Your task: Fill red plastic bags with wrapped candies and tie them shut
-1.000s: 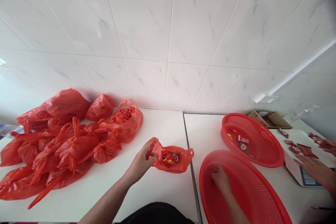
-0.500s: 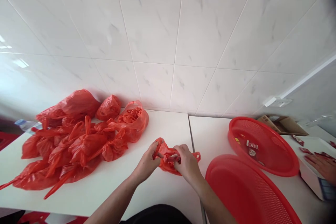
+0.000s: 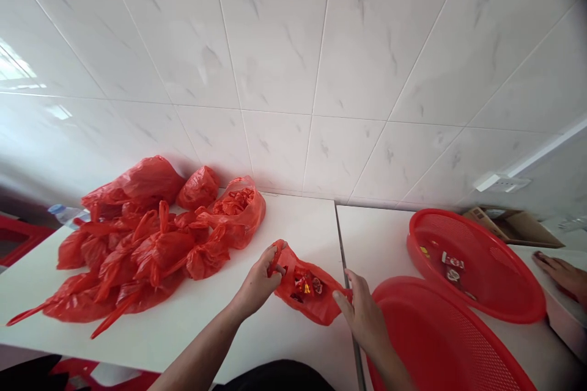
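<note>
Between my hands a small red plastic bag [image 3: 328, 308] lies spread on the white table, its mouth facing up. Several wrapped sweets [image 3: 303, 283] in red and gold wrappers show inside it. My left hand [image 3: 262, 282] is closed on the bag's left edge, the fingers curled into the plastic. At the other end my right hand [image 3: 367, 316] has the bag's right corner between thumb and fingers. Part of that corner is hidden by the hand.
Filled, knotted red bags [image 3: 158, 250] crowd the left of the table. An open bag of crumpled red plastic [image 3: 238, 211] stands by the wall. Two red baskets [image 3: 504, 293] are at right, one holding a few packets [image 3: 453, 261]. Beyond are a cardboard box [image 3: 527, 226] and another person's hand [image 3: 559, 272].
My right hand has come out of the bag's mouth and moved right to its corner. The bag is now spread wider, showing the sweets. My left hand keeps its hold.
</note>
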A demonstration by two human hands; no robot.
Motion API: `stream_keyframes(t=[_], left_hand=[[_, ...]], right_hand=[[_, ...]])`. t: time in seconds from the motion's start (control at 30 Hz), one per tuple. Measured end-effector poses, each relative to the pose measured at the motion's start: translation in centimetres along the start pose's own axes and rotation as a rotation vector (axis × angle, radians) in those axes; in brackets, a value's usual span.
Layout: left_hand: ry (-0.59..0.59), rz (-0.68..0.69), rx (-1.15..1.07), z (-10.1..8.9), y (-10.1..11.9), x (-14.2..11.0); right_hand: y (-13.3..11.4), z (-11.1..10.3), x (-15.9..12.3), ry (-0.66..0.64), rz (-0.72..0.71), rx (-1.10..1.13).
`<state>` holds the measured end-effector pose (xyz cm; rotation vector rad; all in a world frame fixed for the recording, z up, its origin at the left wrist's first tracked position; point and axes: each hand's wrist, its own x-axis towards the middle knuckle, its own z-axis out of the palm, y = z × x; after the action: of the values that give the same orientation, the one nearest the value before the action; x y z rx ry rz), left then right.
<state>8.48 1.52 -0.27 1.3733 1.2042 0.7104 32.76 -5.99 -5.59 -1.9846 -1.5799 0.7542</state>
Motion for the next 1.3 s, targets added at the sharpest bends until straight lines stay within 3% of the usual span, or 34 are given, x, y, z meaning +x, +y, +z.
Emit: stream_keyframes(t=[0.1, 0.17, 0.27, 0.4, 0.47, 0.6, 0.7, 0.77, 0.93, 1.1, 1.2, 1.3], left_hand=[[0.014, 0.006, 0.025, -0.1, 0.5, -0.1], [0.031, 0.016, 0.042, -0.3, 0.7, 0.0], [0.086, 0.026, 0.081, -0.9, 1.4, 0.1], [0.239, 0.131, 0.151, -1.7, 2.9, 0.1], [0.227, 0.222, 0.257, -1.8, 3.7, -0.2], [0.054, 0.417, 0.607, -1.3, 5.1, -0.7], [0.047, 0.492, 0.755, -0.8, 5.8, -0.9], [0.021, 0.465, 0.722, -0.3, 6.0, -1.0], [-0.089, 0.395, 0.405, 1.8, 5.4, -1.0], [0.083, 0.461, 0.44, 3.6, 2.5, -0.8], [-0.021, 0.529, 0.583, 3.7, 0.8, -0.3], [-0.072, 0.484, 0.64, 3.5, -0.4, 0.4]], right_hand=[[0.1, 0.2, -0.6, 0.03, -0.028, -0.031], [0.7, -0.2, 0.0, -0.016, 0.016, -0.034], [1.7, -2.2, 1.8, -0.017, 0.091, 0.03], [1.4, -5.9, 3.7, 0.054, 0.168, 0.252], [0.4, -6.6, 4.1, 0.014, 0.11, 0.467], [-2.8, -4.9, 4.2, -0.082, -0.019, 1.004], [-5.2, -2.6, 3.8, -0.015, 0.002, 1.178], [-6.5, -1.6, 3.3, -0.036, -0.002, 1.098], [-8.5, -0.6, 2.4, -0.492, -0.151, 0.732], [-8.3, 0.8, 3.2, -0.425, 0.018, 0.868], [-7.5, 1.7, 3.6, -0.394, 0.094, 0.909], [-6.6, 2.1, 3.9, -0.46, 0.065, 0.853]])
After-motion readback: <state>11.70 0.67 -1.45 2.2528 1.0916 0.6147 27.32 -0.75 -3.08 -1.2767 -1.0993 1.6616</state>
